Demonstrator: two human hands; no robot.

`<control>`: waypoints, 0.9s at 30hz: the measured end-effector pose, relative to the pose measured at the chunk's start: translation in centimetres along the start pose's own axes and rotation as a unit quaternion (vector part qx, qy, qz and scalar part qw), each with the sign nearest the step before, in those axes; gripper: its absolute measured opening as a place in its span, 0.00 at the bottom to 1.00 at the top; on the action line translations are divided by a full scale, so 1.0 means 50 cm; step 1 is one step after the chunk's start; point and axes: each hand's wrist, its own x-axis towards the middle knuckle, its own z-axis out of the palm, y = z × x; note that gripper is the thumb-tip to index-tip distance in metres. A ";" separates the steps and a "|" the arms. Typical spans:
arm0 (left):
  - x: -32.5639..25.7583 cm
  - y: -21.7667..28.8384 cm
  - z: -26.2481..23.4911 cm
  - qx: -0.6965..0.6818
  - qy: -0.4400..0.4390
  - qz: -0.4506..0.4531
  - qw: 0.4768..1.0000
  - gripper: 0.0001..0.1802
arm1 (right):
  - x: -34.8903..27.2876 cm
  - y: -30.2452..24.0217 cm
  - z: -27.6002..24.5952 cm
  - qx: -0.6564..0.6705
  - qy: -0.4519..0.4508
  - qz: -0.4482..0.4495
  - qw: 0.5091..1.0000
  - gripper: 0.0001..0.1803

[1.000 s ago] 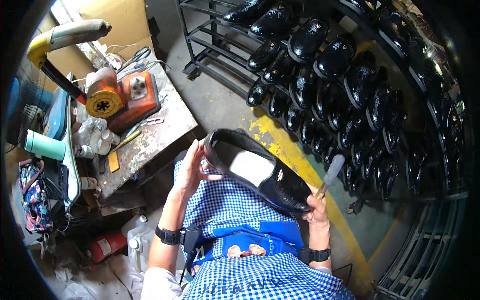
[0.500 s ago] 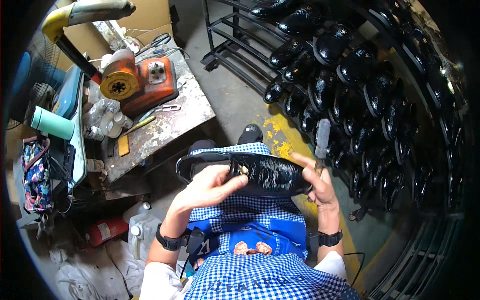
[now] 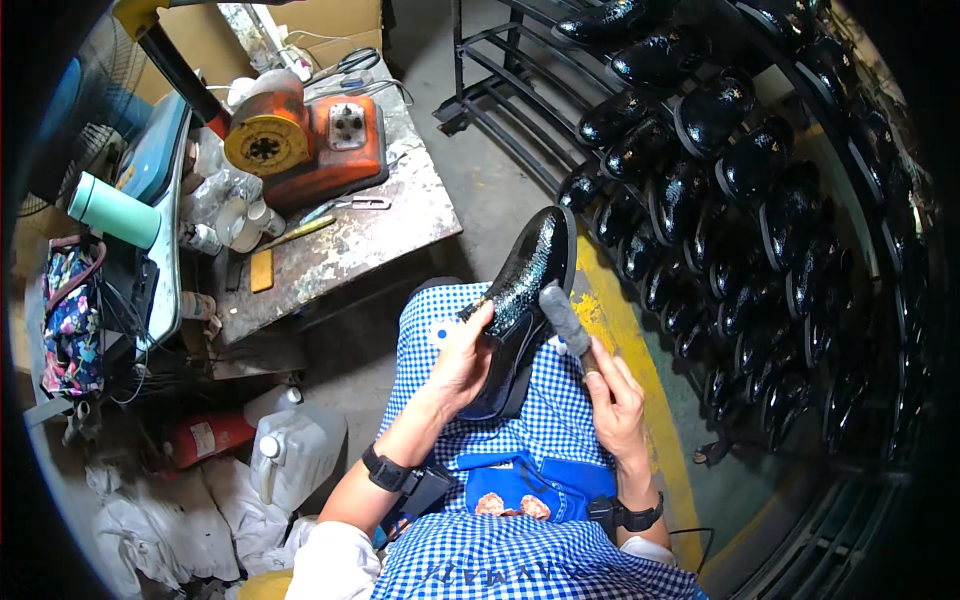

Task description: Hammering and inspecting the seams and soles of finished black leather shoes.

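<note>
On the left, the bench (image 3: pixel 340 240) keeps an orange machine (image 3: pixel 310 140) within reach. The left hand (image 3: pixel 462 358) clamps a glossy black shoe (image 3: pixel 520 300) over the lap, steadying it; the right hand (image 3: pixel 615 400) grips a grey dauber (image 3: pixel 565 318) against its side. Finished shoes fill the rack (image 3: pixel 740 180).

One held shoe (image 3: pixel 520 300), one dauber (image 3: pixel 566 318), one orange machine (image 3: pixel 310 140), two jugs (image 3: pixel 290 450)

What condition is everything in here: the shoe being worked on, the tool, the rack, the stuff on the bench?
Black shoe: glossy, tilted toe-up over the lap, gripped by the left hand.
Grey-tipped tool: held in the right hand, tip touching the shoe.
Rack: filled with shiny black shoes.
Orange machine: standing on the stained bench.
White jug: capped, upright on the floor.
</note>
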 end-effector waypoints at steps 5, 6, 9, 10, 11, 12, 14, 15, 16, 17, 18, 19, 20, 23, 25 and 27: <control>0.022 -0.023 -0.020 -0.004 0.022 -0.015 1.000 0.16 | -0.005 0.022 0.048 -0.100 0.026 -0.069 0.992 0.20; 0.020 -0.020 -0.023 -0.002 0.033 -0.022 0.999 0.17 | 0.004 0.026 0.053 -0.134 0.033 -0.092 0.986 0.20; 0.011 -0.024 -0.010 0.075 0.077 0.024 0.994 0.20 | 0.074 0.044 0.059 -0.169 0.094 -0.103 0.976 0.21; 0.006 -0.018 -0.003 0.060 0.087 0.005 0.994 0.22 | 0.069 0.042 0.066 -0.171 0.073 -0.119 0.975 0.21; 0.001 -0.010 0.005 0.045 0.096 -0.013 0.994 0.24 | 0.057 0.040 0.075 -0.172 0.052 -0.134 0.975 0.21; 0.002 -0.005 -0.006 0.025 0.099 -0.021 0.995 0.25 | 0.039 0.040 0.089 -0.168 0.034 -0.196 0.966 0.21; 0.006 -0.002 -0.022 0.028 0.108 -0.011 0.994 0.27 | 0.031 0.041 0.097 -0.144 0.020 -0.215 0.966 0.22; 0.000 0.002 -0.014 0.027 0.112 -0.010 0.993 0.27 | 0.044 0.045 0.094 -0.159 0.018 -0.229 0.960 0.22; -0.006 0.011 0.005 0.050 0.144 -0.022 0.988 0.27 | 0.064 0.044 0.090 -0.174 0.033 -0.174 0.969 0.22; -0.009 0.013 0.016 0.072 0.175 -0.034 0.981 0.27 | 0.080 0.042 0.088 -0.188 0.049 -0.118 0.974 0.23; -0.002 0.005 0.007 0.050 0.123 -0.012 0.991 0.27 | 0.092 0.042 0.093 -0.168 0.074 -0.115 0.976 0.23; -0.004 -0.002 -0.003 0.049 0.122 -0.008 0.991 0.27 | 0.079 0.038 0.094 -0.168 0.074 -0.118 0.976 0.23; -0.005 -0.008 -0.011 0.026 0.118 0.002 0.993 0.27 | 0.051 0.032 0.095 -0.165 0.027 -0.161 0.973 0.23; 0.007 -0.033 -0.030 -0.027 0.086 0.012 0.996 0.26 | 0.058 0.036 0.073 -0.240 -0.012 -0.205 0.949 0.21; 0.005 -0.056 -0.018 0.061 0.064 0.063 0.994 0.31 | 0.125 0.039 0.036 -0.252 0.068 -0.109 0.959 0.20; 0.017 -0.083 -0.038 0.184 0.125 0.151 0.963 0.30 | 0.144 0.026 0.027 -0.219 0.084 -0.116 0.965 0.20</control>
